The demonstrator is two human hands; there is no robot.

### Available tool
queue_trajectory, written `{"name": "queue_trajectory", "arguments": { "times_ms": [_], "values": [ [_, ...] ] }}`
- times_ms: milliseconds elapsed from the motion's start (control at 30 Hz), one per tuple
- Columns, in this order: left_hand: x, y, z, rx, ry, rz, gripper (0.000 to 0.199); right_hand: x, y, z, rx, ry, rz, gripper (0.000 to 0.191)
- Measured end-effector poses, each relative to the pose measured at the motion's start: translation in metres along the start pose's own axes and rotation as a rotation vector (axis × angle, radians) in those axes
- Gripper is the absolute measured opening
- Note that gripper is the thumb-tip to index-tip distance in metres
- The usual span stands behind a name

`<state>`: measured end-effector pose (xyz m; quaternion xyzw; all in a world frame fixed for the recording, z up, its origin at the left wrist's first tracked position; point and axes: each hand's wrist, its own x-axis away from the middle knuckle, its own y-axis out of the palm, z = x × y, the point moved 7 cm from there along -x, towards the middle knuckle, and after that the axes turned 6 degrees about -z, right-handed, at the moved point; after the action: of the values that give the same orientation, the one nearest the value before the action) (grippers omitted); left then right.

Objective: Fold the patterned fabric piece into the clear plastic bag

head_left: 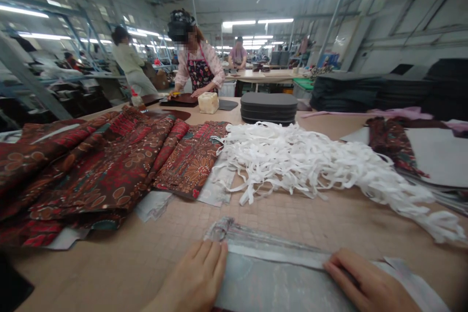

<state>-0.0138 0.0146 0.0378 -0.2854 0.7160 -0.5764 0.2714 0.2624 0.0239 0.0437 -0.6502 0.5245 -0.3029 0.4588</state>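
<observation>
A fabric piece (278, 278) lies with its pale grey reverse side up at the table's near edge, its far edge gathered into a ridge. Along that ridge runs a flat white strip (270, 252). My left hand (195, 275), fingers curled together, grips the left end of the piece. At the strip's right end my right hand (365, 280) is closed on the fabric between thumb and fingers; part of the grip is hidden. Beyond my hands a tangled heap of white strips (288, 158) spreads across the table, with brown-and-red patterned fabric (98, 170) piled left of it.
The brown tabletop (175, 234) has a gridded surface. Stacked dark grey rounded pads (268, 107) and a cream block (208, 102) stand farther back. Across the table a co-worker (199, 63) in a patterned apron handles dark pieces. More patterned fabric (391, 144) lies at right.
</observation>
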Motion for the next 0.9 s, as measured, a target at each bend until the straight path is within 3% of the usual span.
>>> {"name": "queue_trajectory", "arguments": {
  "times_ms": [167,400,600,900],
  "values": [
    [-0.001,0.005,0.006,0.040,0.040,-0.121,0.057,-0.001,0.000,-0.003,0.051,0.025,0.004,0.031],
    [-0.032,-0.005,0.022,0.041,0.058,-0.235,0.036,-0.002,0.004,-0.008,0.159,-0.023,0.042,0.025],
    [-0.068,-0.017,0.070,0.145,0.332,-0.125,0.040,-0.003,0.002,-0.016,0.222,-0.034,0.037,0.017],
    [-0.083,-0.020,0.077,0.149,0.316,-0.019,0.024,0.000,-0.007,0.005,0.103,0.201,-0.161,0.010]
  ]
}}
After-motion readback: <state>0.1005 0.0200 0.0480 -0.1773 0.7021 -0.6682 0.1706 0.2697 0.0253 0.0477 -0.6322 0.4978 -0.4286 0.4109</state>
